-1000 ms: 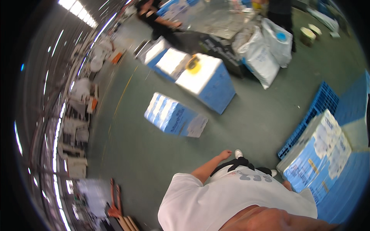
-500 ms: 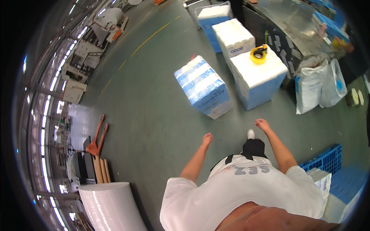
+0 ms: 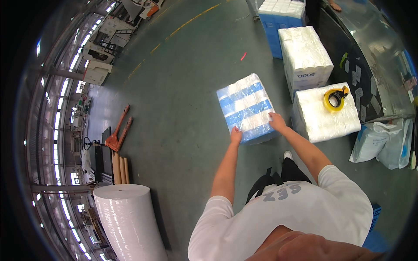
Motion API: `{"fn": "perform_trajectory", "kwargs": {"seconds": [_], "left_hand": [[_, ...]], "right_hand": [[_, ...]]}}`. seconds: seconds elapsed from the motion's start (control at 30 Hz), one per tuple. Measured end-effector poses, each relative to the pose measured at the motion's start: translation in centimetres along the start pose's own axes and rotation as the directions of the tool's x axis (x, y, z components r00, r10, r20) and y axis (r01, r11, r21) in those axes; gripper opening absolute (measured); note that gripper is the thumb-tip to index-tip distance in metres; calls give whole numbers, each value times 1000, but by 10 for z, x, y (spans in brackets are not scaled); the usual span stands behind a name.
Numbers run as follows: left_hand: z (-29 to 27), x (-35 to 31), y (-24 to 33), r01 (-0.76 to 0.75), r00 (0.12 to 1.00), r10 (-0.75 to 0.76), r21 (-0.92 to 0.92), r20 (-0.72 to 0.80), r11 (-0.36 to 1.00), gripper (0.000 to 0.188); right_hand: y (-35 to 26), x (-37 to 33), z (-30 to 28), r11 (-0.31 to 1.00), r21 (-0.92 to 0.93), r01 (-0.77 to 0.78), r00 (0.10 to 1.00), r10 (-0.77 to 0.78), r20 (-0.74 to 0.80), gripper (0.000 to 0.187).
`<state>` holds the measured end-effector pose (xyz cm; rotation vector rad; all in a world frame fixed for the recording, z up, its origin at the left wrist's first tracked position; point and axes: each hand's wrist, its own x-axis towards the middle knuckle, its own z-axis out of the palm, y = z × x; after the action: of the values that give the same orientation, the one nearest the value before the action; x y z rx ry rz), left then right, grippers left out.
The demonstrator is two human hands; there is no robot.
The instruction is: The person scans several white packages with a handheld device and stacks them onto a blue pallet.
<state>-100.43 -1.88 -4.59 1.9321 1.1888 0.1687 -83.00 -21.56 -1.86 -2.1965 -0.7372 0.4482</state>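
Both my hands are at the near end of a tall plastic-wrapped package (image 3: 246, 105) with blue and white stripes across its top. My left hand (image 3: 235, 134) grips its near left corner, fingers closed at the edge. My right hand (image 3: 276, 120) is closed on its right edge, close to the near corner. The fingertips are partly hidden against the plastic. Right of it stands a white-topped wrapped bale (image 3: 322, 124), with a yellow tape dispenser (image 3: 334, 100) lying on top.
Farther back stand another wrapped bale (image 3: 305, 48) and a blue one (image 3: 281, 30), beside a dark-sided worktable (image 3: 344, 48). White sacks (image 3: 376, 141) sit at the right. Leftward are an orange pallet jack (image 3: 114, 140), brown tubes (image 3: 118, 168) and a large white roll (image 3: 126, 217).
My hands have come forward from free air onto the striped package. The view has shifted, and the package now shows mostly its top. A red strip shows on the floor beyond it.
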Motion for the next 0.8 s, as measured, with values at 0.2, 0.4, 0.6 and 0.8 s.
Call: {"fn": "perform_trajectory", "kwargs": {"seconds": [0.2,0.4,0.6,0.8], "left_hand": [[-4,30,-34,148,928,-200,179,315,973,33],[-7,35,-9,222,837,-154,-69,524,973,24],[-5,37,-10,468,659,-54,-353,750,810,23],[-3,43,-18,449,595,-34,-297,803,843,23]], "right_hand": [[-36,22,12,903,-368,-221,886,344,312,31],[-36,-2,31,873,-389,-294,953,237,-189,35],[-23,-14,16,822,-399,-406,914,379,-147,43],[-38,-28,39,870,-284,-403,893,305,-332,33]]}}
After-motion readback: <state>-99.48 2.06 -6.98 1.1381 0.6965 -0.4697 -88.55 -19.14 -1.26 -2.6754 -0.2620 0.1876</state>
